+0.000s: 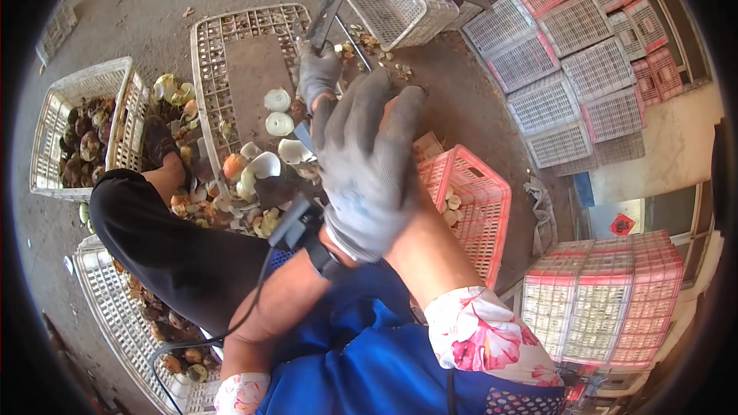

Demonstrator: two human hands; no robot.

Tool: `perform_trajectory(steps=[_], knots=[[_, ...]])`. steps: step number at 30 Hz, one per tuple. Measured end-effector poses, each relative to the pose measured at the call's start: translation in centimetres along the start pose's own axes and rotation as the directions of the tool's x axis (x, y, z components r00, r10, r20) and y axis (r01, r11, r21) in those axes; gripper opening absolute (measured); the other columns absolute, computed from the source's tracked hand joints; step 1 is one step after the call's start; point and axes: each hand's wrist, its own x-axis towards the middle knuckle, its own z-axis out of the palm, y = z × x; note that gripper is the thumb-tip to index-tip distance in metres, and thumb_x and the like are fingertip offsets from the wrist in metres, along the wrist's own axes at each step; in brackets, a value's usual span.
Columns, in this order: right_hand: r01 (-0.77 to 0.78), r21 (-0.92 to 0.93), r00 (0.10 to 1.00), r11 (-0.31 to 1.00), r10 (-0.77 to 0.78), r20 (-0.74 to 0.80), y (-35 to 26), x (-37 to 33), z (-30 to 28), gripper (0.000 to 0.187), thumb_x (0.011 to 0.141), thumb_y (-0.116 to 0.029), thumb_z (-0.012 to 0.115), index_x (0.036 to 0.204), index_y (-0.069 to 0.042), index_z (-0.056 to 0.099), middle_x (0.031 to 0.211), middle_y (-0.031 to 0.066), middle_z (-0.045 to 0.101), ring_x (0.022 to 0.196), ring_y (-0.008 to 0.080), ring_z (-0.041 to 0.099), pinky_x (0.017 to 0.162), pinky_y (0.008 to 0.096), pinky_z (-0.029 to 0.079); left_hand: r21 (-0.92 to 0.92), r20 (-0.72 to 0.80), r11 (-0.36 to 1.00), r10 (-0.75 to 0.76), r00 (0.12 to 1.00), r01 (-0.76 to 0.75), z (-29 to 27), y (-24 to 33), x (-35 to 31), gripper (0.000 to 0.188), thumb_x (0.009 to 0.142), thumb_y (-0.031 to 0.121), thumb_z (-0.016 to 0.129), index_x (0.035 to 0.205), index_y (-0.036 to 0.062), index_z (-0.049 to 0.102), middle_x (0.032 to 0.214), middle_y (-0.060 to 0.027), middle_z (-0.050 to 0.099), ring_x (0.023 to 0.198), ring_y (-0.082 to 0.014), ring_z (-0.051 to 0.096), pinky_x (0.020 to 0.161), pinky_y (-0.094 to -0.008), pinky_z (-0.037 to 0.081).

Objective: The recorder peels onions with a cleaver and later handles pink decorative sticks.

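Note:
My gloved right hand (pixel 319 73) is closed, apparently around the handle of a flat metal blade, likely a knife (pixel 329 14), pointing away from me. The handle is hidden in the glove. My left hand (pixel 365 161), in a grey glove, lies across my right forearm, fingers stretched out and spread, slightly blurred. It covers much of that forearm, and its thumb is hidden. Just left of the hands, two pale round slices (pixel 278 111) rest on a brown board (pixel 257 81) atop an upturned crate (pixel 201 69). White curved layers (pixel 267 164) and an orange-skinned bulb, likely an onion (pixel 234 166), lie nearer me.
A white crate (pixel 123 119) of brown bulbs stands at left, another crate (pixel 104 300) lower left. Right of my hands is a pink crate (pixel 484 215) with pale pieces. Stacked crates (pixel 573 69) line the right side. Peelings (pixel 181 92) litter the ground. A cable (pixel 250 300) runs along my left arm.

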Motion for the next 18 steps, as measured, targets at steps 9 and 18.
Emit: perform_trajectory(steps=[9,18], knots=[[0.345,-0.008,0.931,0.938,-0.344,-0.121,3.2,2.0,-1.2,0.029,0.094,-0.03,0.065,0.108,-0.005,0.068,0.084,0.0075,0.074,0.072,0.0178,0.067,0.069,0.0353,0.052,-0.61,0.192,0.763,-0.121,0.974,0.215,-3.8,9.6,2.1,0.065,0.07,0.008,0.069,0.132,0.001,0.054,0.135,-0.0241,0.051,0.124,-0.0421,0.051,0.105,-0.0612,0.039],[0.318,-0.386,0.932,0.866,-0.361,-0.043,4.1,-1.8,-4.3,0.033,0.099,-0.035,0.055,0.11,-0.006,0.067,0.085,0.013,0.072,0.082,0.0311,0.07,0.073,0.0429,0.052,0.065,0.249,0.998,-0.021,0.968,0.005,3.6,-0.7,-1.4,0.07,0.072,0.006,0.06,0.14,0.0004,0.046,0.132,-0.0206,0.051,0.13,-0.04,0.045,0.114,-0.0578,0.029]])
